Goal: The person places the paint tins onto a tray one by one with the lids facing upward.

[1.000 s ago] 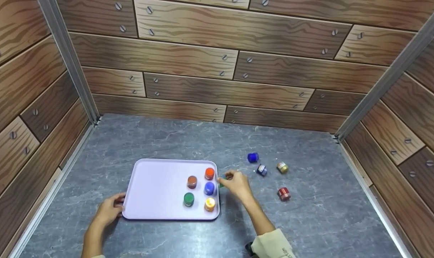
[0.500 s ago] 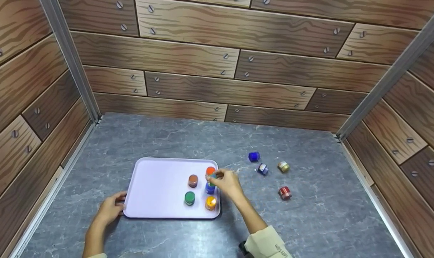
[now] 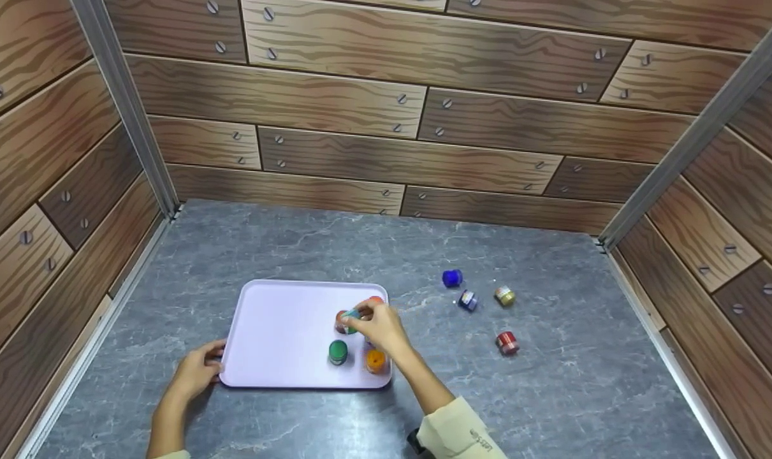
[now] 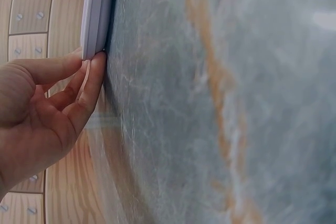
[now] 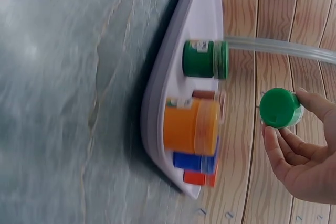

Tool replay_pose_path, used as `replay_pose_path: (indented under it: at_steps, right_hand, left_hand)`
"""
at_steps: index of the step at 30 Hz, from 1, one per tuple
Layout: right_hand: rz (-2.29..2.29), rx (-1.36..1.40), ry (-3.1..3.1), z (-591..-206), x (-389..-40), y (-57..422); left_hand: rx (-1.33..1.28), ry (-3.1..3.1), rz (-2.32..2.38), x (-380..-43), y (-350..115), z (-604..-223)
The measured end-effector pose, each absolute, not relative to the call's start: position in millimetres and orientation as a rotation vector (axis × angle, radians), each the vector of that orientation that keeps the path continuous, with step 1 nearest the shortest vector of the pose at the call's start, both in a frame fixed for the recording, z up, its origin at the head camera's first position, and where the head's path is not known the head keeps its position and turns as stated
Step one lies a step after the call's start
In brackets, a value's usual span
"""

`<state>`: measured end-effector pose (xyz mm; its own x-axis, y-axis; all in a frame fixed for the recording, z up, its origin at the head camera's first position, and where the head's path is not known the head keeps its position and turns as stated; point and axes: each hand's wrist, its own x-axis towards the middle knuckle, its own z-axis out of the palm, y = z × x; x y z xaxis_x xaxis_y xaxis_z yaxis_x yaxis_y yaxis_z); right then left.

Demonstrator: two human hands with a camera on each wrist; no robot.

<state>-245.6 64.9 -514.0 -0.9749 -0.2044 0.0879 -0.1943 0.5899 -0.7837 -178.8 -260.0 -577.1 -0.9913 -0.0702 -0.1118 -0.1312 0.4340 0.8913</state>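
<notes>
My right hand (image 3: 382, 326) pinches a small green paint jar (image 5: 278, 107) between thumb and fingertips, held above the right part of a lilac tray (image 3: 284, 338). On that tray stand a dark green paint jar (image 3: 338, 352), an orange one (image 3: 375, 361) and a brown one (image 3: 340, 322), partly covered by the held jar. A blue jar (image 5: 189, 160) and a red-orange jar (image 5: 195, 177) show behind the orange one in the right wrist view. My left hand (image 4: 58, 95) grips the tray's near left corner, thumb against the rim and fingers below.
To the right of the tray, several jars lie on the grey marbled table (image 3: 583, 382): a bright blue one (image 3: 452, 278), a dark blue one (image 3: 468, 300), a gold one (image 3: 504, 296) and a red one (image 3: 507, 343). Wood-patterned walls (image 3: 335, 108) enclose the table.
My right hand has carried the green jar leftward from beside the tray's right rim to over the tray, near the brown jar. My left hand stays at the tray's corner.
</notes>
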Motion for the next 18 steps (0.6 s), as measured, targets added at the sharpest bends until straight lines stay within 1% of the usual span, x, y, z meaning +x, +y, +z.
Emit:
replay_pose_path:
  at_steps: [14,18]
  right_hand:
    - [-1.448,-0.561,2.813,-531.1,-243.9,30.6]
    - [-1.447,-0.572,2.796,-536.8,-242.6,21.5]
  left_hand:
    - [-0.169,2.623,1.629,-178.6,-260.7,-577.8]
    - [-0.173,2.601,1.645,-178.7,-260.9,-578.1]
